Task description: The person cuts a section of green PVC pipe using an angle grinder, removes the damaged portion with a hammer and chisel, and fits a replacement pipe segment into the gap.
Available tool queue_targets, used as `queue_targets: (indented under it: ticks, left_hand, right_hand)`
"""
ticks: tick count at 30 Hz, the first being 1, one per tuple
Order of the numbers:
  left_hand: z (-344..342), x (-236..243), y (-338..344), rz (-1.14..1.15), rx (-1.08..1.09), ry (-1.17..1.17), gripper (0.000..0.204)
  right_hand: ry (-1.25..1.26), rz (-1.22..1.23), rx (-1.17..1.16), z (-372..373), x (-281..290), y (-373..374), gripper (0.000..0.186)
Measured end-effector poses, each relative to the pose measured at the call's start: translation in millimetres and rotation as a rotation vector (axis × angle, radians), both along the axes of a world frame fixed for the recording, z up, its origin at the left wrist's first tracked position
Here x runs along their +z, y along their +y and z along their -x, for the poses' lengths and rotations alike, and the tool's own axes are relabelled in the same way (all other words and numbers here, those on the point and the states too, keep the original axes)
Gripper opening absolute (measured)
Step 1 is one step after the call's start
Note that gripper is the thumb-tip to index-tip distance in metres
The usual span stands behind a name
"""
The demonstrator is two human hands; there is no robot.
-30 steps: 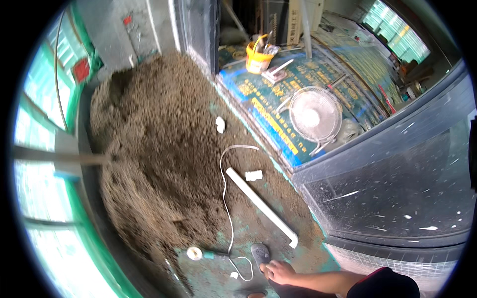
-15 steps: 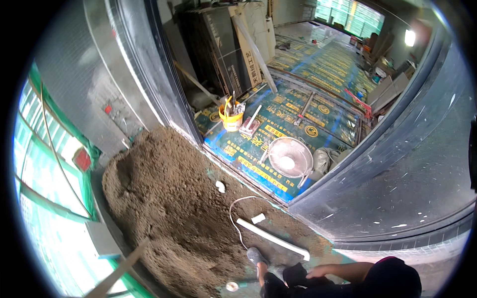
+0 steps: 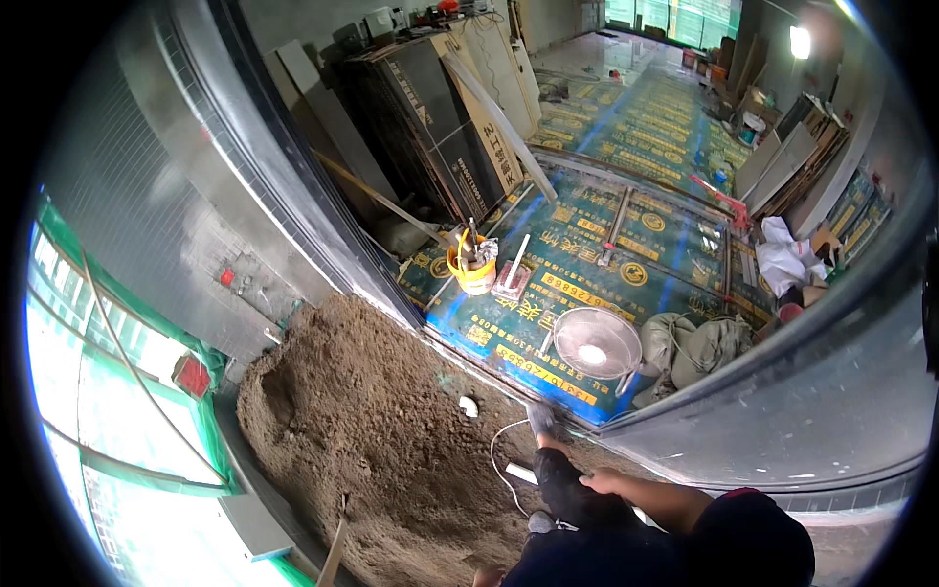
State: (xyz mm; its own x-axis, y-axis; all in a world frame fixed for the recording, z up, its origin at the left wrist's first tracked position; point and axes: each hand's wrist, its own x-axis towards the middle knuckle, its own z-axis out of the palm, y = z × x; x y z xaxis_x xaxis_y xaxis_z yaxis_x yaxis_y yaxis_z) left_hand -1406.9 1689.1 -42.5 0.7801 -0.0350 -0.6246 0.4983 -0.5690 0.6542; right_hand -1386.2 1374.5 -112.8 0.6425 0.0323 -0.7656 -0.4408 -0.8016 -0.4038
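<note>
At the lower centre of the frame, the right hand (image 3: 602, 479) rests at or just in front of the dark trousers (image 3: 572, 494); whether it grips anything cannot be told. What seems to be the left hand (image 3: 486, 577) shows at the lower edge, well apart from the right, its fingers too cut off to read. The nearest loose things, a white pipe (image 3: 521, 474) and a white cable (image 3: 500, 458), lie on the ground beside the legs. The step in hand is judged to be a stride, one grey shoe (image 3: 543, 421) being set near the doorway sill (image 3: 489, 376); such footing calls for clearance over the cable and the sill. The leg hides much of the pipe, and the cable's lower end is lost near the second shoe (image 3: 540, 522). At lower left of centre, a wooden handle (image 3: 334, 556) leaves the frame.
</note>
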Motion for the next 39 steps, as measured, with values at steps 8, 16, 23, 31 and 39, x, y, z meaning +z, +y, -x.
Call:
queue_targets:
  ticks: [8, 16, 23, 31, 39]
  left_hand:
    - [-179, -97, -54, -0.112, -0.091, 0.176, 0.023]
    - [-197, -84, 82, -0.345, -0.208, 0.751, 0.020]
    - [-454, -4, 36, -0.043, 0.265, 0.277, 0.029]
    - [-607, -54, 26, -0.255, -0.044, 0.333, 0.052]
    - [-781, -75, 26, -0.254, -0.206, 0.386, 0.064]
  right_hand:
    - [0.011, 0.064, -0.226, -208, -67, -19, 0.070]
    - [0.145, 0.066, 0.068, -365, -37, -45, 0.049]
    - [0.026, -0.016, 0.022, -489, -26, -54, 0.043]
    - [-0.028, -0.097, -0.100, -635, -24, -50, 0.040]
    - [0.155, 0.186, -0.372, -849, -79, -5, 0.066]
